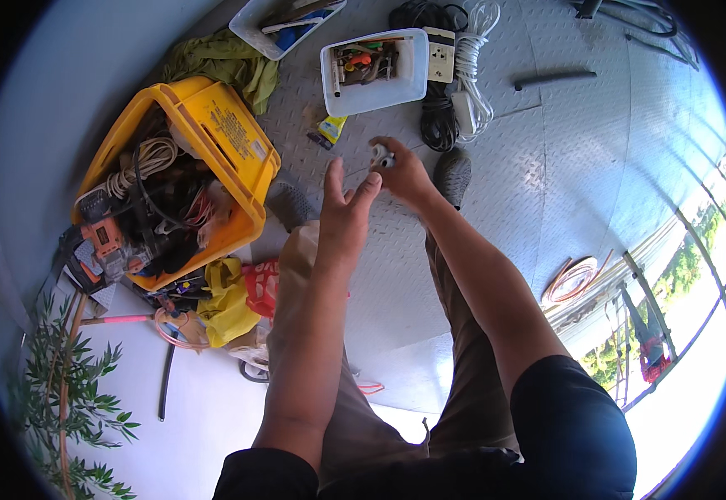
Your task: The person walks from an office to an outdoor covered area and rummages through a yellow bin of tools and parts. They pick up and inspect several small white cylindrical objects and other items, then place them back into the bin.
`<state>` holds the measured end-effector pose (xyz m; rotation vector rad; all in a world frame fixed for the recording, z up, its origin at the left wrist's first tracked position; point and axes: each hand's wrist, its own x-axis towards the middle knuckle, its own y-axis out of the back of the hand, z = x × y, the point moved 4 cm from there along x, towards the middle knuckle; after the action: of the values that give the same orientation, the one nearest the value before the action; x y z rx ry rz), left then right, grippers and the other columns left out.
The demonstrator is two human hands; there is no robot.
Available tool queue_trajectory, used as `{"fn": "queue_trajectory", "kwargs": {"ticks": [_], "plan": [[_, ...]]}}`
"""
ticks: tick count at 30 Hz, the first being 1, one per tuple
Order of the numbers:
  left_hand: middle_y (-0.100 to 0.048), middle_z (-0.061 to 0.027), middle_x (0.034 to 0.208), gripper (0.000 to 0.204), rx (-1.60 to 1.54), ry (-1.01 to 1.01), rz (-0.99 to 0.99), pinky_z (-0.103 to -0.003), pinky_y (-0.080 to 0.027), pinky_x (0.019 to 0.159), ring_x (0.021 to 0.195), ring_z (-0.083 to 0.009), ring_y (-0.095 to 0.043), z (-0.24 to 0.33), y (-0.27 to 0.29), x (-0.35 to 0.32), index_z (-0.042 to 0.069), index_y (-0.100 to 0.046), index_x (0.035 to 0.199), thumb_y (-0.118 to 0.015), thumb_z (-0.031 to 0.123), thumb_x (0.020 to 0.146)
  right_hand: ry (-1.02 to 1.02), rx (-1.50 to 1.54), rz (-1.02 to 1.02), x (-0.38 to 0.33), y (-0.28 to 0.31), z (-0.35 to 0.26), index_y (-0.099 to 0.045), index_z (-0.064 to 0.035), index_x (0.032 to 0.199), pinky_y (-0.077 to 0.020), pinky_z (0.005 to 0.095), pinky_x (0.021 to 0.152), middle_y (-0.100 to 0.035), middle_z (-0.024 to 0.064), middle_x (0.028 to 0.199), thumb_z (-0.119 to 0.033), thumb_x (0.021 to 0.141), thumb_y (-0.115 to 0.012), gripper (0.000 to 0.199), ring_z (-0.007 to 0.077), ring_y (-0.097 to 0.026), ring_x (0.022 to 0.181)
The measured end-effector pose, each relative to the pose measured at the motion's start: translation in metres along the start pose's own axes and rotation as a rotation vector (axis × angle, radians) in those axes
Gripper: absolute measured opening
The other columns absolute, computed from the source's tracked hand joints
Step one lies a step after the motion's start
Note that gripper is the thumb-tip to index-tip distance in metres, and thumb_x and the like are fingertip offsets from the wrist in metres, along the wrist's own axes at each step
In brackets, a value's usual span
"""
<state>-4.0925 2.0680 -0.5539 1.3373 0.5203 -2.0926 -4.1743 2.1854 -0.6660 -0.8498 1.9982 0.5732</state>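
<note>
The right hand pinches small pale pieces, perhaps fittings. The left hand spreads its fingers nearby; a slack pinch could drop one onto the floor

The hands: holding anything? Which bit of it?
The right hand holds a small whitish-grey thing; its gripped part can't be told. The left hand looks empty.

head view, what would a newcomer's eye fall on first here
The big yellow crate at the left, holding a coiled pale cable, likely catches the eye first, with an orange-and-black power tool at its lower left corner. Next, near the middle, the right hand holds a small pale piece, with the left hand open beside it.
</note>
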Motion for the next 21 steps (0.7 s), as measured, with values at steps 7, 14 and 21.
{"fn": "queue_trajectory", "kwargs": {"ticks": [7, 14, 21], "plan": [[-0.06, -0.022, 0.132, 0.072, 0.021, 0.034, -0.137, -0.032, -0.044, 0.104, 0.121, -0.026, -0.06, 0.006, -0.006, -0.004, -0.004, -0.041, 0.147, -0.069, 0.038, 0.095, -0.103, -0.047, 0.339, 0.127, -0.002, 0.084, -0.055, -0.0081, 0.137, -0.059, 0.038, 0.07, -0.071, 0.0162, 0.095, -0.017, 0.076, -0.075, 0.065, 0.0246, -0.072, 0.077], [-0.049, -0.0151, 0.143, 0.064, 0.038, 0.108, -0.173, -0.034, -0.046, 0.099, 0.125, -0.0235, -0.053, 0.001, -0.001, -0.003, 0.002, -0.044, 0.147, -0.061, 0.039, 0.098, -0.066, 0.06, 0.369, 0.09, 0.023, 0.031, -0.051, -0.0021, 0.137, -0.0541, 0.043, 0.088, -0.067, 0.0204, 0.118, -0.036, 0.077, -0.078, 0.074, 0.031, -0.07, 0.098], [-0.059, -0.0075, 0.129, 0.052, -0.066, 0.076, -0.145, -0.031, -0.048, 0.088, 0.111, -0.0162, -0.058, -0.013, 0.001, 0.002, 0.003, -0.055, 0.135, -0.065, 0.036, 0.096, -0.253, 0.479, 0.123, 0.066, 0.015, -0.053, -0.062, 0.0018, 0.112, -0.0564, 0.0401, 0.062, -0.066, 0.0105, 0.077, -0.031, 0.095, -0.057, 0.037, 0.0229, -0.066, 0.068]]}}
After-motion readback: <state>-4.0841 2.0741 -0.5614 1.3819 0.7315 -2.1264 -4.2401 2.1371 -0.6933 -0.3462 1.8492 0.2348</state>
